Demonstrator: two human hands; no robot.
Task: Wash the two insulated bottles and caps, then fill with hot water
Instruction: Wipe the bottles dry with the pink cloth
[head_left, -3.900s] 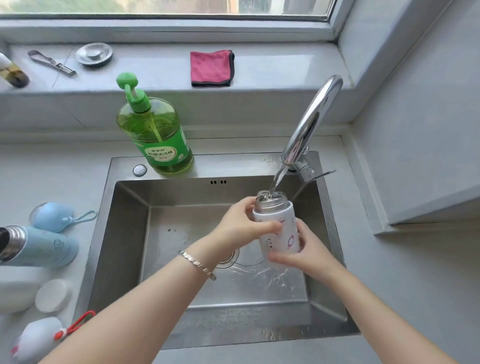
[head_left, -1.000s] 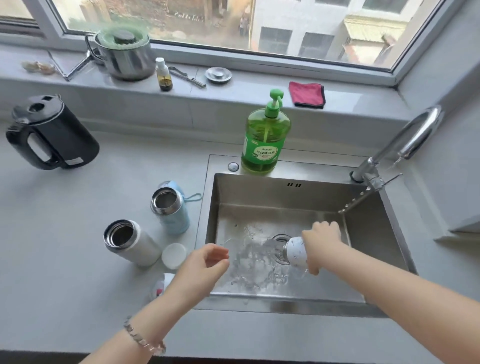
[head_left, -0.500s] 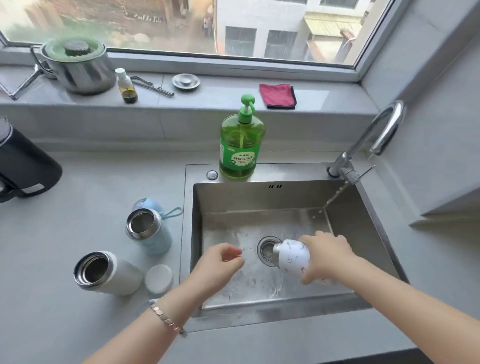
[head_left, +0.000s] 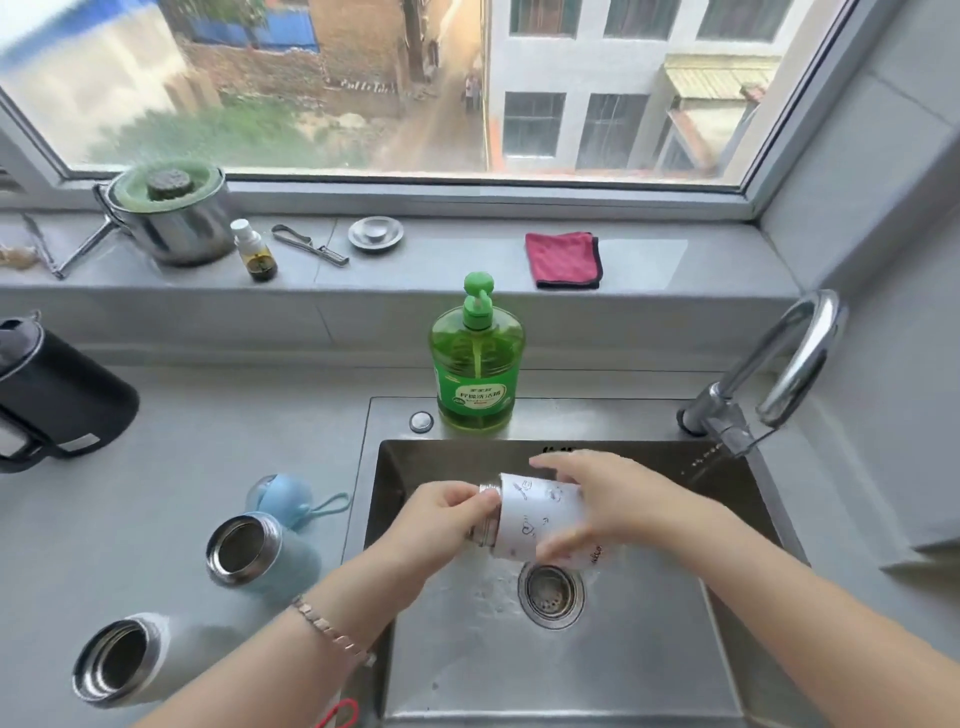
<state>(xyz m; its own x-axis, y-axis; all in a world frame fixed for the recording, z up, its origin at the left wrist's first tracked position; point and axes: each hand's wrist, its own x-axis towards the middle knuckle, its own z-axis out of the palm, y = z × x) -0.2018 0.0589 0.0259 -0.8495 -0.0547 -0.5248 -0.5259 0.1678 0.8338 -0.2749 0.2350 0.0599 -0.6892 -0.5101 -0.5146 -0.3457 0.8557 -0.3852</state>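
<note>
"Printed bottle: where have you got it?"

"I see it lying on its side in the air over the sink, just above and a little left of the drain. Its steel mouth points left."

"And the hands?"

"My right hand is wrapped round the white body, with the fingers over the top and the thumb below. My left hand pinches the steel neck, its fingers curled on the rim. Both are grasping the same bottle."

"The other pieces?"

"On the surface left of the sink I make out a blue bottle with no cap on. A blue cap with a loop lies just behind it. Nearer me is a white bottle, also uncapped."

"Anything else around?"

"A green soap bottle stands on the sink's back rim. A black kettle sits at the far left of the surface, and the tap curves over the sink's right back corner."
</note>
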